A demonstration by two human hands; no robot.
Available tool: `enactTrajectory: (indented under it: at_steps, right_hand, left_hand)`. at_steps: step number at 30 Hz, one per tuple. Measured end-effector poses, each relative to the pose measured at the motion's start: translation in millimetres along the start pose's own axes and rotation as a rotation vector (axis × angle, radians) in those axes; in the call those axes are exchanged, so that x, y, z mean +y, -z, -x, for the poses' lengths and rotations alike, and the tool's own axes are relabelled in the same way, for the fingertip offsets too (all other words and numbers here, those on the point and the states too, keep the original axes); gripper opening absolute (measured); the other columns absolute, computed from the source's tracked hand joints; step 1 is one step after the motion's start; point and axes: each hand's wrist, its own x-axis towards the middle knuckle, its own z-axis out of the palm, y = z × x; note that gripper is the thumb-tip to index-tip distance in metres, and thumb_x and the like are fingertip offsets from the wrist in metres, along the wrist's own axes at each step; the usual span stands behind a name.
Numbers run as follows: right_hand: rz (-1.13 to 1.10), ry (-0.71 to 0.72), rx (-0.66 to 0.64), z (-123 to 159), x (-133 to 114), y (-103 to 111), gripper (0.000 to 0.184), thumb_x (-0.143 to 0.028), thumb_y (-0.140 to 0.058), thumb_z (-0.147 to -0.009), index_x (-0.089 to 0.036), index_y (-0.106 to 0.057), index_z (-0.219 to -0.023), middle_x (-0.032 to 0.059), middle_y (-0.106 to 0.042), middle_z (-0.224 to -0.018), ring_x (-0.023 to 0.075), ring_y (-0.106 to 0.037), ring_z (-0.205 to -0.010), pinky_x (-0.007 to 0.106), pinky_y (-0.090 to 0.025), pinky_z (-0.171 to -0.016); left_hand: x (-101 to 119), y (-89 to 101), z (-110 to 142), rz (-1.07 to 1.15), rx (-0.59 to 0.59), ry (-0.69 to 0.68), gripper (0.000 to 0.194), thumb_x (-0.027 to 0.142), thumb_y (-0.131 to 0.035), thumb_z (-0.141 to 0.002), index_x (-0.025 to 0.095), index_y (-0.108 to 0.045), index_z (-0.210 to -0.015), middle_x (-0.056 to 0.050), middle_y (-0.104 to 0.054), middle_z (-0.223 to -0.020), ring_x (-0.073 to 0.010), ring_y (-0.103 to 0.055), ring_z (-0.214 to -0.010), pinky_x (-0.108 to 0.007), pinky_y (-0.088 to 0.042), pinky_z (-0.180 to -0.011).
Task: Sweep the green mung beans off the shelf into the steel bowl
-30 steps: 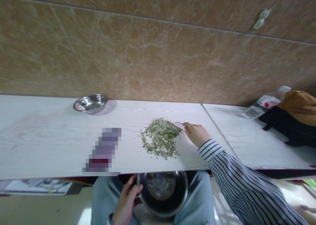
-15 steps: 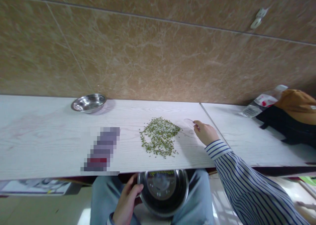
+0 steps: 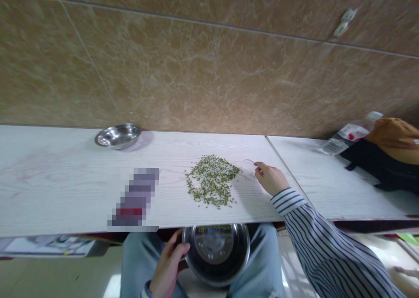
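On the white wood-grain table (image 3: 183, 143) a loose patch of small green beans or grains (image 3: 214, 176) lies spread out. Just right of it, my right hand (image 3: 270, 178) pinches a thin, clear curved thing (image 3: 248, 161), perhaps plastic; its full shape is hard to see. Below the table edge, my left hand (image 3: 168, 261) grips the left side of a deep steel bowl (image 3: 218, 272), thumb on the rim. The bowl is between my knees, tucked partly under the edge. Some green grains show inside at its far side.
A shallow steel dish (image 3: 118, 137) rests by the wall at the left. In front of it is a blurred-out flat object (image 3: 135, 197). A clear bottle (image 3: 348, 134) leans against a black and brown bag (image 3: 386, 158) at the far right.
My right hand has shifted slightly left and down with the clear thing, towards the grains. My left hand and the bowl have stayed in place.
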Motion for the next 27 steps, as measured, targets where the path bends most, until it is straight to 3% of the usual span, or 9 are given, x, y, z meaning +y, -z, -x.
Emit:
enactTrajectory:
  at_steps: [27]
  right_hand:
    - [-0.081, 0.088, 0.018, 14, -15, -5, 0.038, -0.024, -0.041, -0.092, -0.021, -0.066, -0.120, 0.0058, -0.077, -0.096, 0.0194, -0.071, -0.084, 0.026, -0.049, -0.074]
  left_hand:
    - [3, -2.5, 2, -0.028, -0.005, -0.002, 0.053, 0.032, -0.075, -0.059, 0.017, -0.069, -0.109, -0.005, -0.077, -0.080, -0.0239, -0.069, -0.073, -0.029, -0.049, -0.057]
